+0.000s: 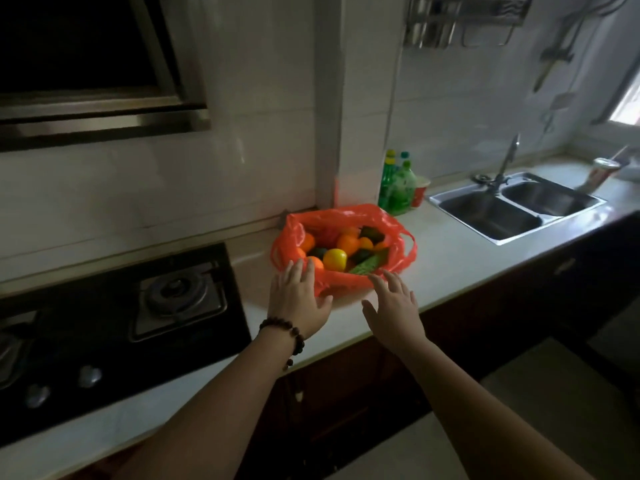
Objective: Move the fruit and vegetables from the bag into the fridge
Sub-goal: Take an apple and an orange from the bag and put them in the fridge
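Note:
A red plastic bag (394, 233) lies open on the white counter (446, 258), against the wall corner. Inside it are several oranges (347, 244), a yellow fruit (335, 259) and green vegetables (367, 265). My left hand (298, 299), with a bead bracelet at the wrist, rests with spread fingers on the bag's near left rim. My right hand (393, 306) hovers open just in front of the bag's near right edge, fingertips almost at the plastic. Neither hand holds anything. No fridge is in view.
A black gas hob (114, 323) fills the counter to the left, under a range hood (100, 119). Green bottles (398, 185) and a red cup (419, 194) stand behind the bag. A double steel sink (516, 206) with a tap lies to the right. Dark cabinets run below.

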